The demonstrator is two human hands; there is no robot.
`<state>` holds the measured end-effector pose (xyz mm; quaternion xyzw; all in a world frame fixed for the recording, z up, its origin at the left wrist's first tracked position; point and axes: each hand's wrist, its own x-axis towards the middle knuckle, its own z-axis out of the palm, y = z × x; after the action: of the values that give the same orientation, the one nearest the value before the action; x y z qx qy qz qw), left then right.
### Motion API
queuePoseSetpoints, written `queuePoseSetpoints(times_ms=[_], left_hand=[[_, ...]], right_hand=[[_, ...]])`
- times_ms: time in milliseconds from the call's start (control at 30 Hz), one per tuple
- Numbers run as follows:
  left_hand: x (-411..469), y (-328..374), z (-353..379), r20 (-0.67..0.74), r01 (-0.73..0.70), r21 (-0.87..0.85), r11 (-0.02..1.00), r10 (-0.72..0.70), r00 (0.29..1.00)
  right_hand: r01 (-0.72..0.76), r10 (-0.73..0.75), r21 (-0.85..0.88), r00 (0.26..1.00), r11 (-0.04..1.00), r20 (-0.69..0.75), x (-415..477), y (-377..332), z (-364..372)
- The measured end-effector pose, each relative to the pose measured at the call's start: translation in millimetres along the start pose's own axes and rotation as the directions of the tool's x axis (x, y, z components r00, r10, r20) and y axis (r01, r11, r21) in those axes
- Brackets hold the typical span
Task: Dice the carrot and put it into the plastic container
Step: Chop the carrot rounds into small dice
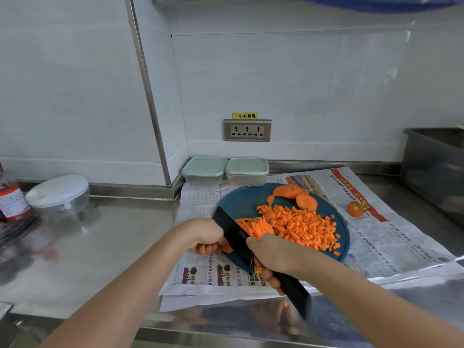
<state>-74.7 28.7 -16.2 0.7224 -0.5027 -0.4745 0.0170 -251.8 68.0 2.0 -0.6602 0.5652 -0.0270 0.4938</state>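
A round blue cutting board (pixel 241 199) lies on newspaper and carries a heap of diced carrot (pixel 303 227), a bundle of carrot strips (pixel 253 226) and some carrot slices (pixel 296 194) at its far edge. My right hand (pixel 273 257) grips the handle of a black cleaver (pixel 233 232), whose blade stands on the strips. My left hand (pixel 206 237) curls its fingers on the near end of the strips, left of the blade. Two lidded plastic containers (pixel 204 170) (pixel 247 170) stand against the wall behind the board.
A carrot end (pixel 355 209) lies on the newspaper (pixel 391 237) right of the board. A clear chopper bowl with a white lid (pixel 59 194) and a bottle (pixel 12 197) stand at the left of the steel counter. A grey tub (pixel 437 167) sits at the right.
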Motion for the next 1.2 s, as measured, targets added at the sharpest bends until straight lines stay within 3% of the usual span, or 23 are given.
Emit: queuePoseSetpoints(times_ms=[33, 133, 400, 500, 600, 733, 767, 933, 1000, 1100, 1200], left_hand=[[2.5, 0.0, -0.4, -0.002, 0.001, 0.008, 1.000, -0.001, 1.000], [8.3, -1.7, -0.2, -0.020, 0.004, 0.026, 1.000, -0.004, 1.000], [-5.9, -1.4, 8.7, -0.171, -0.063, 0.082, 0.995, 0.076, 0.982], [-14.6, 1.8, 13.0, -0.224, -0.072, 0.215, 0.974, 0.121, 0.967], [-22.3, 7.9, 15.8, -0.223, -0.099, 0.334, 0.938, 0.180, 0.958], [-21.3, 4.5, 14.3, -0.322, -0.179, 0.280, 0.943, 0.268, 0.908], [-19.8, 2.0, 14.4, -0.350, -0.196, 0.244, 0.950, 0.275, 0.896], [-17.2, -4.2, 28.4, -0.498, -0.134, 0.233, 0.963, 0.237, 0.834], [-14.3, -1.2, 41.3, -0.587, -0.124, 0.138, 0.983, 0.182, 0.789], [-11.8, 15.7, 66.1, -0.685, -0.062, 0.020, 0.998, 0.059, 0.727], [-12.4, 46.2, 92.6, -0.690, 0.058, 0.024, 0.998, -0.026, 0.724]], right_hand=[[-0.002, 0.002, 0.000, 1.000, 1.000, 0.001, -1.2, -2.7, 2.8], [0.116, -0.140, -0.227, 0.985, 0.967, -0.096, 3.1, -7.0, 16.0], [0.049, -0.146, -0.457, 0.973, 0.888, -0.179, 30.1, -30.9, 44.3], [-0.040, -0.043, -0.323, 0.968, 0.945, -0.246, 32.2, -38.6, 39.2], [0.040, -0.069, -0.199, 0.988, 0.979, -0.141, 21.7, -25.6, 20.5], [0.070, -0.043, 0.219, 0.991, 0.973, -0.124, 2.6, -7.1, -14.3], [0.082, -0.042, 0.258, 0.987, 0.963, -0.156, -1.2, -4.2, -24.0], [0.093, -0.002, 0.291, 0.954, 0.952, -0.298, -10.0, 6.8, -66.0], [0.087, 0.007, 0.244, 0.933, 0.966, -0.359, -11.6, 11.5, -74.9], [0.077, 0.021, 0.297, 0.949, 0.952, -0.314, -16.4, 21.0, -80.4], [0.092, 0.003, 0.325, 0.960, 0.941, -0.281, -19.1, 31.0, -79.2]])
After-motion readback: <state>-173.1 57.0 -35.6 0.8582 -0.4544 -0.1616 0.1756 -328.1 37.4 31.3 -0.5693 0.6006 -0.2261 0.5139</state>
